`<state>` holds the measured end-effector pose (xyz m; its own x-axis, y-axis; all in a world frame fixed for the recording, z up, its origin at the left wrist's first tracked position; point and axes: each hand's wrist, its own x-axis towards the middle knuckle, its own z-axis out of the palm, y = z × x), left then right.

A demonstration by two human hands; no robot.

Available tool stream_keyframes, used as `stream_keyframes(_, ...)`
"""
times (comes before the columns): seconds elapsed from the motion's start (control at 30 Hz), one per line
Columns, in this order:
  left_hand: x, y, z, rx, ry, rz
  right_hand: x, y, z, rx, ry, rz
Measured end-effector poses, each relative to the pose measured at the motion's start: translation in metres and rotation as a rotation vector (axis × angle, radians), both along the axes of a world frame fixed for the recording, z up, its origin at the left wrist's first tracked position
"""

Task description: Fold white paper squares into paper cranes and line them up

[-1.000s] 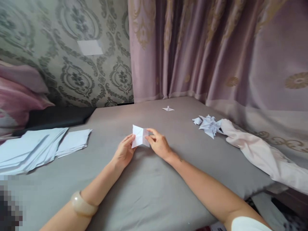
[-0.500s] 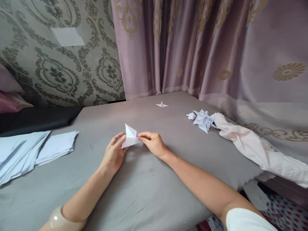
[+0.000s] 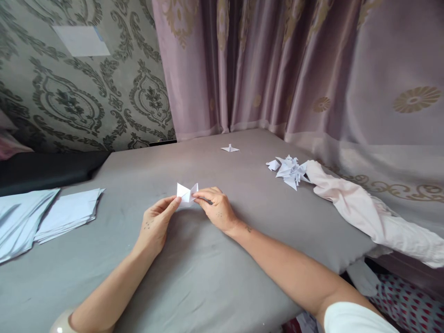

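Observation:
A small piece of folded white paper [image 3: 185, 192] is held up above the grey cloth surface, with two pointed flaps standing at its left and right. My left hand [image 3: 157, 221] pinches its left lower edge between thumb and fingers. On the opposite side, my right hand [image 3: 218, 208] grips the right edge with thumb and fingertips. Both hands are closed on the same paper, and the fingertips cover parts of its lower edges.
Stacks of white paper sheets [image 3: 69, 213] lie at the left. A single folded paper bird [image 3: 230, 148] sits farther back. Several folded paper birds [image 3: 290, 171] are heaped at the right, touching a pale pink cloth [image 3: 342, 196]. Curtains [image 3: 256, 69] hang behind.
The folded paper has changed shape: its single tall point is now two shorter flaps. My left hand has turned, showing more of its back. The view has shifted slightly right.

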<state>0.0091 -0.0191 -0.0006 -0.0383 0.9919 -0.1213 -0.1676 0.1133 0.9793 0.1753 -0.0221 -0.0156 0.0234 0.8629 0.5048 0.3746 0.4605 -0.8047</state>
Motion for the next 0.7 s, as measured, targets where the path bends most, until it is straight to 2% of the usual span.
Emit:
stream_keyframes(0.17, -0.001, -0.001, -0.001, 0.014, 0.031, -0.006, -0.002, -0.001, -0.002, -0.024, 0.055, 0.022)
stream_keyframes(0.33, -0.002, 0.000, -0.004, 0.104, 0.098, -0.004, -0.002, 0.000, -0.003, -0.001, 0.100, 0.058)
stream_keyframes(0.43, 0.001, -0.001, 0.000, 0.094, 0.091, -0.001, -0.001, 0.000, -0.003, 0.001, 0.125, 0.085)
stream_keyframes(0.53, 0.005, -0.003, 0.005, 0.145, -0.001, 0.012, -0.001, 0.001, -0.003, -0.009, 0.118, 0.072)
stream_keyframes(0.7, 0.004, -0.001, 0.008, 0.189, 0.049, -0.021, 0.001, 0.006, -0.004, -0.051, 0.117, 0.028)
